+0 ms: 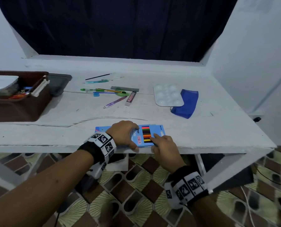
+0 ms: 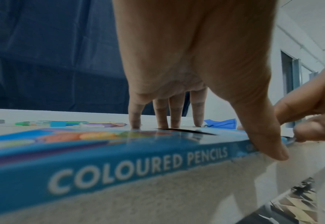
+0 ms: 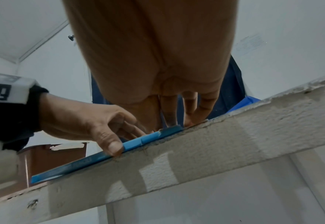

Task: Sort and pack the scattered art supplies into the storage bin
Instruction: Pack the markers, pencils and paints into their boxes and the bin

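Coloured pencil box (image 1: pixel 154 136): flat blue carton lying at the near edge of the surface (image 1: pixel 202 128), its long side flush with the rim; a window in the lid shows a row of coloured pencils; the side panel reads COLOURED PENCILS in the left wrist view
Left hand (image 1: pixel 124 133): laid over the left part of the box, four fingers down on the lid, thumb (image 2: pixel 269 145) pressed against the near side panel; it grips the box between thumb and fingers
Right hand (image 1: pixel 165 148): at the right near corner of the box, index finger stretched onto the window, thumb low at the near edge; whether it clamps the box or only touches it, cannot tell
Storage bin (image 1: pixel 20 102): brown, far left on the surface, well apart from the box; holds some items, too unclear to name
Grey tray (image 1: pixel 59 84): just beside the bin, on its right
Loose pens and pencils (image 1: pixel 103 90): scattered group in the middle far area, including a thin brush, a green pen, a yellow-black pencil and a purple pen
Eraser (image 1: pixel 130 98): long block in a sleeve, at the right of the group
White palette (image 1: pixel 168 95): round wells, right of the pens, overlapping the pouch
Blue pouch (image 1: pixel 188 104): right side, partly under the palette
Dark curtain (image 1: pixel 112 27): behind the surface
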